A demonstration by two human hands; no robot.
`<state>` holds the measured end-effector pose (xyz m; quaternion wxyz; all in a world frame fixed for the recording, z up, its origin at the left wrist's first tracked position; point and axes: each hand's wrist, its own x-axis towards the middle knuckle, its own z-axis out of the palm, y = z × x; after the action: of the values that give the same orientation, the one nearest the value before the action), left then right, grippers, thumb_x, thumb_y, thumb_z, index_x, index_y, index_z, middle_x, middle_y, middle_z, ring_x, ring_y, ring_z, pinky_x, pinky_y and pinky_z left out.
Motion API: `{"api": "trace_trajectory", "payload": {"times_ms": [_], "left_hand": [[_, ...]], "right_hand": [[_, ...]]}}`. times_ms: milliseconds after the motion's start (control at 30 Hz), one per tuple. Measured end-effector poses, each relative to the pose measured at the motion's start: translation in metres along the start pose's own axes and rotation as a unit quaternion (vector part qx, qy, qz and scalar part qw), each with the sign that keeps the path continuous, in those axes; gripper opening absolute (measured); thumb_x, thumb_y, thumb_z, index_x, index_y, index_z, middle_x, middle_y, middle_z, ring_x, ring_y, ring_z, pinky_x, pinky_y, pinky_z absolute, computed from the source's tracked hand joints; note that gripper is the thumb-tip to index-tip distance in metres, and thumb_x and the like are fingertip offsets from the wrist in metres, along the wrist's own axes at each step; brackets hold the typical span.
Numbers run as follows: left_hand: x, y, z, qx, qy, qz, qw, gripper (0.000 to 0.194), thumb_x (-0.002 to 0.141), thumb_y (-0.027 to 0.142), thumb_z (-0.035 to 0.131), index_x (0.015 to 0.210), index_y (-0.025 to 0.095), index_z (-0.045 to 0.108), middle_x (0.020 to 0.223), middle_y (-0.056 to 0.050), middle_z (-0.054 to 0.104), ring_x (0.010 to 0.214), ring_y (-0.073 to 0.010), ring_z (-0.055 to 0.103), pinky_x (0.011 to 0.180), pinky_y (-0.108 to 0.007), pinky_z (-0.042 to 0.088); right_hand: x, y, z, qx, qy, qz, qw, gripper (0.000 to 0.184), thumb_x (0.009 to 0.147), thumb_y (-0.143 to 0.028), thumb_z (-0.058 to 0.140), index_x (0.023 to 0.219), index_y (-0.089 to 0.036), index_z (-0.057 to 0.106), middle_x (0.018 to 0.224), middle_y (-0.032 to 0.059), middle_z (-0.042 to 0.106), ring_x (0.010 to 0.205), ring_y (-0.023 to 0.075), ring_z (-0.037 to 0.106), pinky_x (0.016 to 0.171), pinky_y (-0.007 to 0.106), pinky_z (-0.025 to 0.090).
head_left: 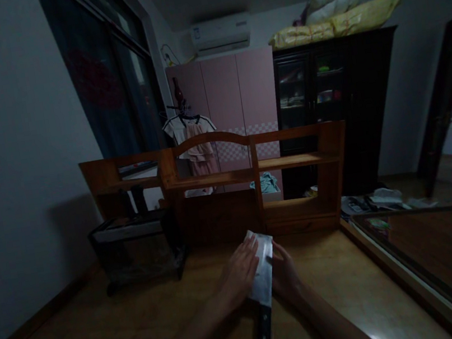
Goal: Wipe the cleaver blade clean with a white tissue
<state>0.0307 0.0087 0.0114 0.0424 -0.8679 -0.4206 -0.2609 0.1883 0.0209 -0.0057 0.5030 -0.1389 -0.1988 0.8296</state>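
Observation:
A cleaver lies on the wooden desk (106, 334), its wide shiny blade (263, 268) pointing away from me and its dark handle (262, 337) toward me. My left hand (239, 274) rests flat on the left side of the blade, fingers stretched out together. My right hand (285, 275) is against the blade's right edge, fingers laid along it. Both hands touch the blade; neither wraps round the handle.
A wooden shelf unit (252, 174) stands at the back of the desk. A black wire rack (136, 251) with knife handles sits at its left. A glass-topped table (442, 250) adjoins on the right. Behind are a pink wardrobe (236, 94) and a dark cabinet (338, 96).

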Motion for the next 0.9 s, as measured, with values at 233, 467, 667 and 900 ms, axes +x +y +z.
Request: {"api": "trace_trajectory", "payload": {"times_ms": [233,467,667,900], "left_hand": [[-0.025,0.033,-0.009,-0.004,-0.072,0.042,0.997,0.049,0.103,0.035,0.023,0.151,0.026,0.024,0.157,-0.001,0.023,0.144,-0.0159,0.022,0.119,-0.041,0.025],[-0.039,-0.005,-0.011,0.011,0.005,-0.017,1.000,0.048,0.103,0.030,0.026,0.151,0.026,0.024,0.156,-0.002,0.025,0.144,-0.0170,0.023,0.118,-0.041,0.030],[-0.049,0.019,-0.030,0.013,-0.019,0.003,1.000,0.051,0.103,0.029,0.026,0.153,0.026,0.017,0.158,0.000,0.018,0.145,-0.0175,0.019,0.119,-0.041,0.026],[-0.058,0.047,-0.029,-0.022,-0.088,0.081,0.993,0.052,0.102,0.030,0.028,0.153,0.030,0.015,0.156,0.002,0.021,0.144,-0.0186,0.022,0.117,-0.041,0.029]], "right_hand": [[0.000,-0.001,-0.002,-0.013,-0.003,0.011,1.000,0.037,0.086,-0.045,0.054,0.089,-0.012,0.070,0.085,0.0127,0.075,0.092,0.0291,0.069,0.086,0.042,0.052],[-0.003,0.000,0.001,-0.026,-0.008,0.016,0.999,0.041,0.086,-0.049,0.054,0.100,-0.013,0.068,0.087,0.0124,0.075,0.088,0.0293,0.070,0.081,0.044,0.054],[-0.003,-0.001,0.001,-0.034,-0.002,0.026,0.999,0.039,0.086,-0.048,0.053,0.095,-0.012,0.068,0.082,0.0126,0.074,0.082,0.0285,0.071,0.079,0.043,0.054],[0.000,-0.005,-0.008,-0.062,0.020,0.020,0.998,0.034,0.085,-0.045,0.055,0.080,-0.014,0.068,0.066,0.0085,0.071,0.068,0.0261,0.070,0.076,0.042,0.054]]}}
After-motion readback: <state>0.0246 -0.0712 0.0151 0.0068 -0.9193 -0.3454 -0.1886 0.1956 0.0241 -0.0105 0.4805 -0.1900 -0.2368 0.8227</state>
